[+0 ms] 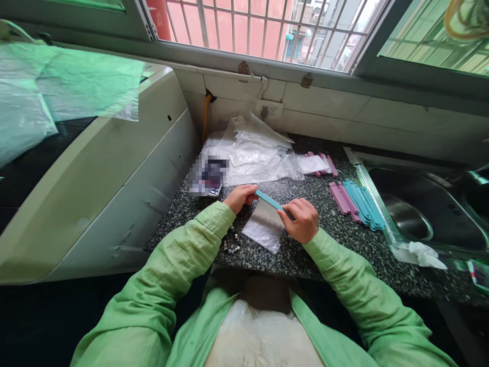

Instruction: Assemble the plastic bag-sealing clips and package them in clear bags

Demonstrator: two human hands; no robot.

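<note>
A pile of clear bags [255,153] lies at the counter's [328,224] back; a steel sink [424,214] sits right of frame.

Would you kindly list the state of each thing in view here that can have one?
Left hand: fingers closed on one end of the blue strip.
Right hand: fingers closed on the strip's other end.
Blue strip: held level above the counter.
Small clear bag: hanging under the strip.
Pile of clear bags: loose, lying on the counter.
Pink and blue strips: lying side by side, untouched.
Window: open, barred.
</note>
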